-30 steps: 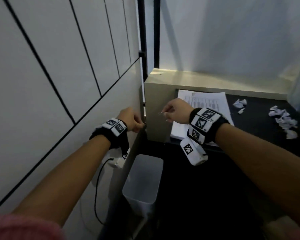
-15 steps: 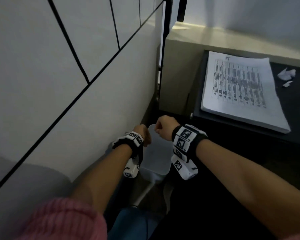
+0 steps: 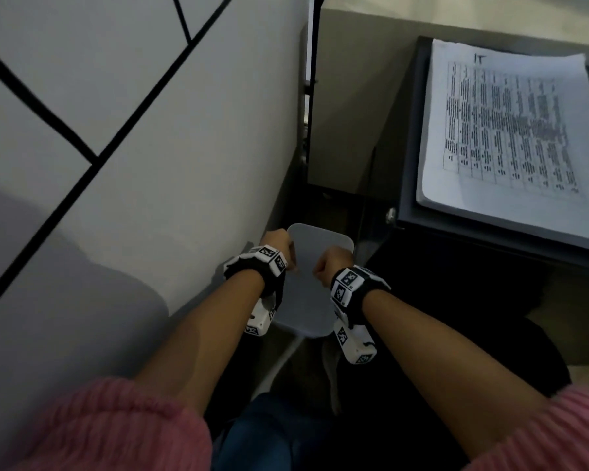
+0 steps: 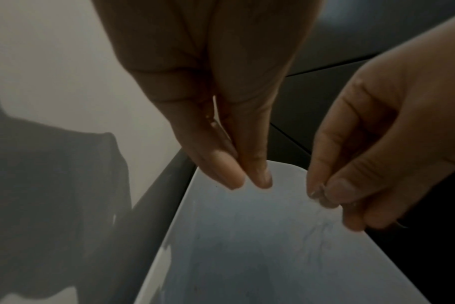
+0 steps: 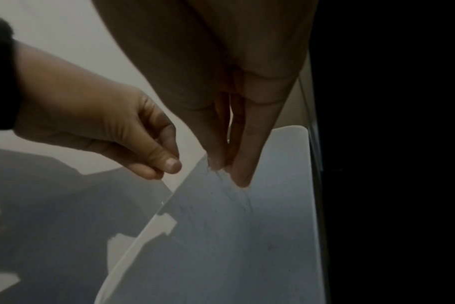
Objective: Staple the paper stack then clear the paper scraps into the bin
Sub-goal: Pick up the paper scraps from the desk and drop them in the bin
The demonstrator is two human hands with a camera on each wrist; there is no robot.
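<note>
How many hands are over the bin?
2: the left hand over the bin's wall-side edge, the right hand beside it over the opening.

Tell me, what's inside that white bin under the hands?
Only bare pale walls of the bin show, with faint streaks. No scraps are visible; its bottom is dim. Both hands hover above, fingertips pinched.

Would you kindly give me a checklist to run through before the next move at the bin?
1. Both the left hand and right hand are above the bin: ok.
2. The bin mouth is unobstructed: ok.
3. Something is pinched in either grip: cannot tell, too small.
4. The paper stack lies flat on the desk: ok.
5. The paper stack is stapled: cannot tell.
6. No scraps remain on the desk: cannot tell, mostly out of view.
</note>
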